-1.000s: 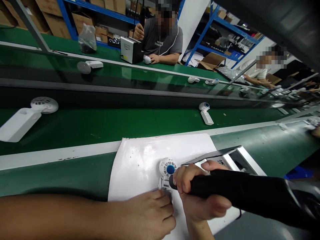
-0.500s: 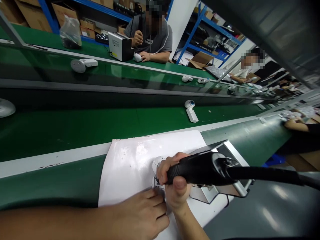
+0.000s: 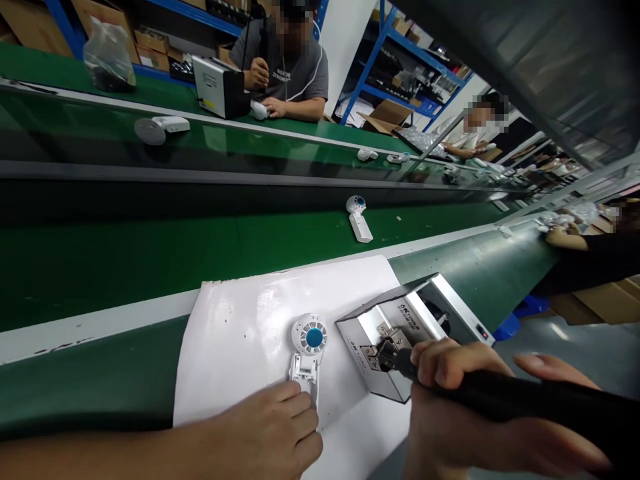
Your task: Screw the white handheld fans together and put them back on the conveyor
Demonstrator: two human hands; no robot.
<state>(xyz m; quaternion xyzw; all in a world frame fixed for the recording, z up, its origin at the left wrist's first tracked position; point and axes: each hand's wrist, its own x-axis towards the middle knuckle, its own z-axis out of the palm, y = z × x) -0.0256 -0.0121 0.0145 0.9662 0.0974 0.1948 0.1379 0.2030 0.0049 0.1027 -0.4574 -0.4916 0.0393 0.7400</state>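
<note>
On the white mat [image 3: 240, 313], left hand [image 3: 273, 433] pressing fingers flat on the fan housing [image 3: 307, 347] handle; right hand [image 3: 465, 407] closed around the black electric screwdriver [image 3: 500, 393], bit at the metal screw feeder [image 3: 405, 333]. Probably picking up a screw; next, bit to housing. Feeder contents not visible. Beyond, another fan [image 3: 357, 217] on the green conveyor belt [image 3: 150, 253].

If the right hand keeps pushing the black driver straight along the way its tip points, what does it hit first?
The right hand aims the black driver up-left at the silver metal box. The tip already looks to be at the fitting on the box's sloped face, so it likely meets that first; exact contact is unclear.
</note>
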